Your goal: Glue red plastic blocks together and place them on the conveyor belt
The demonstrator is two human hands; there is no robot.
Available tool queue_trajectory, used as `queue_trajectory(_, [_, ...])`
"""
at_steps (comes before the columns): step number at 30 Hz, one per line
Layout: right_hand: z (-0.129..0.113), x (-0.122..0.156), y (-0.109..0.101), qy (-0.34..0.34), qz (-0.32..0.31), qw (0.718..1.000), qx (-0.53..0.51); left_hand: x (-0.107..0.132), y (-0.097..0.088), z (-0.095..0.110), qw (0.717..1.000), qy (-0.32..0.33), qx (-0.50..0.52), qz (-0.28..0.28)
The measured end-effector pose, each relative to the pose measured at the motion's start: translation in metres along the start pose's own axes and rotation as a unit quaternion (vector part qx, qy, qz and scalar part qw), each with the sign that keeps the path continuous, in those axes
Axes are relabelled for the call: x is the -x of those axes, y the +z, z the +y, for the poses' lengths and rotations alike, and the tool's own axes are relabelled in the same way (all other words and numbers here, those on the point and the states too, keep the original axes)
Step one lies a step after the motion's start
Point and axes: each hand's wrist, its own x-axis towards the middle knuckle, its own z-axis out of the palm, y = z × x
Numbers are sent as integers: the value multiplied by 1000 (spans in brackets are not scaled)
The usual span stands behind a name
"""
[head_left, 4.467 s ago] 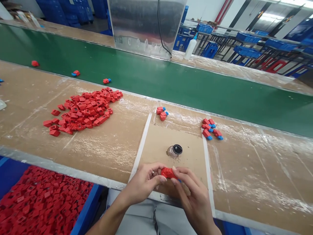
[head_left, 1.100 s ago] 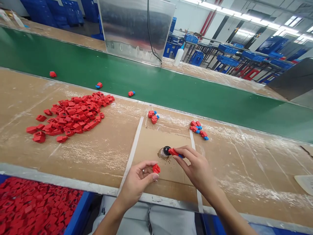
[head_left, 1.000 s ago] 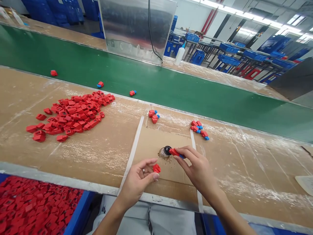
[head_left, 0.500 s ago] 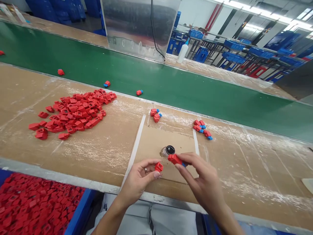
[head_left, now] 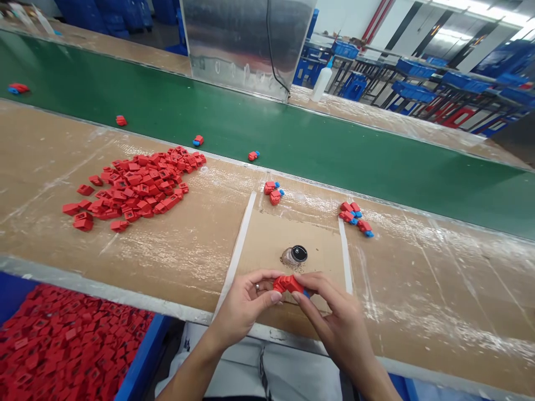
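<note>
Pinched between the thumb and fingers of my left hand (head_left: 242, 303) is a small red plastic block (head_left: 279, 284). My right hand (head_left: 338, 312) grips a red plastic piece with a blue end (head_left: 295, 285). The two parts meet in front of me, over the front of a cardboard sheet (head_left: 259, 239); fingers hide some of where they touch. Just beyond them, a small clear jar with a black disc-shaped top (head_left: 298, 254) sits on the cardboard.
Loose red blocks (head_left: 142, 186) lie heaped on the left of the table. Red-and-blue pieces (head_left: 273, 192) form small groups near a green conveyor belt (head_left: 334, 145), which carries several more. A blue crate (head_left: 142, 356) of red blocks stands at lower left.
My hands have come together, bringing the red block and the red-and-blue piece into contact. The view has shifted slightly, and another red-and-blue piece shows more fully at the belt's far left.
</note>
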Motion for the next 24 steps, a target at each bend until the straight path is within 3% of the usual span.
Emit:
queue_trajectory(8, [2,10,4,38,-85,996,-1,2,2,9,998,-6,-56,-24])
queue_trajectory(15, [-2,6,4,44,-114,993,0,3,-2,12,996,-14,-82,-40])
queue_trajectory(20, [-3,15,12,40,-74,996,9,3,1,3,997,-31,-72,-24])
queue_trajectory(24, [-2,49,-1,101,21,994,36,3,-7,9,984,-135,-30,-112])
